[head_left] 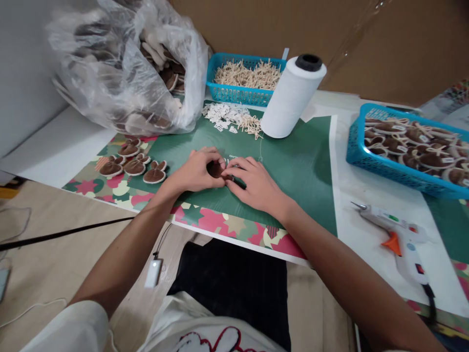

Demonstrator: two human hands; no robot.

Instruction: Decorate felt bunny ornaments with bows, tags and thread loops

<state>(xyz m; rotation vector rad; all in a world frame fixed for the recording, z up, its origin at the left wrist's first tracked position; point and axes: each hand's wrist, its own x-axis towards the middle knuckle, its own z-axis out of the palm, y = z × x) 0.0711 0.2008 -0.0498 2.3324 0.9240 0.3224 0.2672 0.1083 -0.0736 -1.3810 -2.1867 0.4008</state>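
Over the green mat, my left hand and my right hand meet around a small brown fabric piece. Both hands have curled fingers pressed onto it, and they hide most of its shape. Several brown bunny-shaped pieces with pale edges lie to the left of my left hand. Beyond my hands are a pile of small white tags and a few cream cord loops. A large white thread cone stands tilted behind my right hand.
A clear plastic bag of brown pieces sits at the back left. Behind the tags is a blue basket of cream cords. Another blue basket holds finished-looking brown pieces at right, with a glue gun in front of it.
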